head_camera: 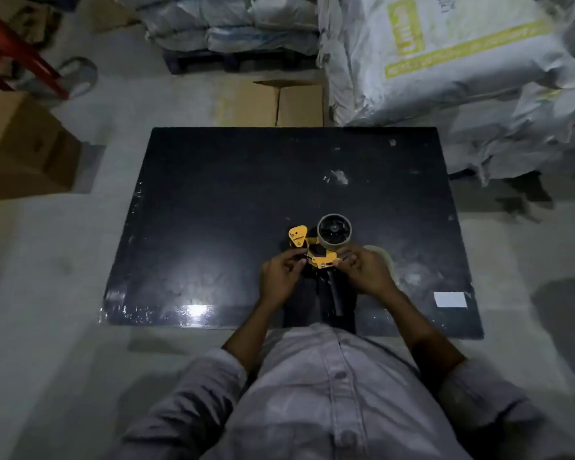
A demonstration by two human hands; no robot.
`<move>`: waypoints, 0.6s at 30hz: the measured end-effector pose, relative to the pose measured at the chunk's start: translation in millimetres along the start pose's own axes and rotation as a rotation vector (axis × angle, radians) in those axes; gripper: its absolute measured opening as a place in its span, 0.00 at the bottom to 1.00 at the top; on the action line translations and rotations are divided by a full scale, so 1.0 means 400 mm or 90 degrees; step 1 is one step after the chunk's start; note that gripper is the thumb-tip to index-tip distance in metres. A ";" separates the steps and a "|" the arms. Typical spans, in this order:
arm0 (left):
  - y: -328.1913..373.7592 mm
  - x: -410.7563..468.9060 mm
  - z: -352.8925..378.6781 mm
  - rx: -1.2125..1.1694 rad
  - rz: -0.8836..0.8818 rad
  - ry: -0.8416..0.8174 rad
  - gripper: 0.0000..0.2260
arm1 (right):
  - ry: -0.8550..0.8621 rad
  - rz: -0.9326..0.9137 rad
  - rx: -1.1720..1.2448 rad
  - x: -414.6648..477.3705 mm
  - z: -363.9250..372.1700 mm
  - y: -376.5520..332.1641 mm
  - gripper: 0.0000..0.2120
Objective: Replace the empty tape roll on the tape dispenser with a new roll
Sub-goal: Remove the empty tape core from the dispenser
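A yellow and black tape dispenser (316, 252) sits near the front middle of the black table (233, 194), its dark handle pointing toward me. A roll (334, 230) with a thin pale rim sits on its hub. My left hand (281, 275) pinches the dispenser's left side near the yellow flap. The fingers of my right hand (367, 272) grip its right side, just below the roll. A second pale tape roll (384, 257) lies flat on the table, mostly hidden behind my right hand.
A white label (450, 299) is stuck at the table's front right corner. Cardboard boxes (284, 102) stand beyond the far edge and another (24, 144) stands at the left. Large white sacks (445, 61) are piled at the back right. A red frame (17, 51) stands at the far left.
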State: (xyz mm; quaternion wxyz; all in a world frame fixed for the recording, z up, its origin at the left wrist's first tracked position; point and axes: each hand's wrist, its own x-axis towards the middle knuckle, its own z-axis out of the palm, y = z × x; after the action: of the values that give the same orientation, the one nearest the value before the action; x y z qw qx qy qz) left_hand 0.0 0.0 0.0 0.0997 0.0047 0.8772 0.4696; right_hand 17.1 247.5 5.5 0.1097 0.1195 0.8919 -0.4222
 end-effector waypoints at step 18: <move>-0.037 0.026 0.063 0.252 0.044 0.197 0.15 | 0.010 0.003 -0.202 0.020 -0.020 -0.052 0.15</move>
State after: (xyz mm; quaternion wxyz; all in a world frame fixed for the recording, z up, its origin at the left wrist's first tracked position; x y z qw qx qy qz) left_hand -4.6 13.4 -27.6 -0.0546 -0.0176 0.9563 0.2867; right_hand 2.1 241.9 23.4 0.1214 0.1063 0.9478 -0.2750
